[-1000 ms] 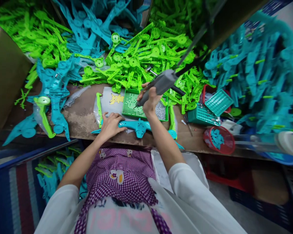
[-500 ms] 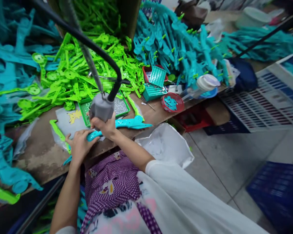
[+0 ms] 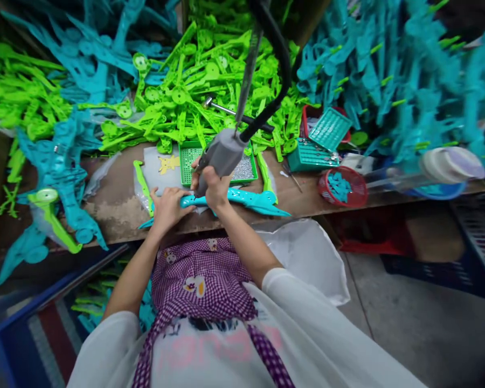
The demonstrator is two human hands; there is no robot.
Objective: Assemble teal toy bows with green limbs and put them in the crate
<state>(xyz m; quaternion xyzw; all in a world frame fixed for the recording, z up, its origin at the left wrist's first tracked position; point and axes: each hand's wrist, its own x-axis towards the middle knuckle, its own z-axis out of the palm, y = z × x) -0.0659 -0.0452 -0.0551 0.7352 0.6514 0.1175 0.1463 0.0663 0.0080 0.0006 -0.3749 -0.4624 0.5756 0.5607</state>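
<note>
My right hand (image 3: 214, 188) is closed around a grey electric screwdriver (image 3: 223, 156) that hangs from a spring and a black cable. The tool leans, and its lower end is at the blue plastic part (image 3: 246, 199) on the bench, close to my left fingers. Whether the tip sits in a screw is too small to tell. My left hand (image 3: 170, 209) grips the left end of that blue part, thumb along its near side. Behind the tool, a green tray (image 3: 253, 161) of small metal pieces is partly hidden. Green plastic parts (image 3: 143, 183) lie at both sides.
Heaps of green parts (image 3: 210, 81) and blue parts (image 3: 372, 81) back the bench. A hammer (image 3: 226, 108) lies on the green heap. To the right are a teal basket (image 3: 307, 156), a red basket (image 3: 353, 196) of blue pieces and a white-lidded container (image 3: 448, 163). A white bag (image 3: 307, 258) hangs below.
The camera view has swung left, so the scene sits further right. The screwdriver leans more, its lower end now showing beside my left fingers. My left hand stays on the blue part.
</note>
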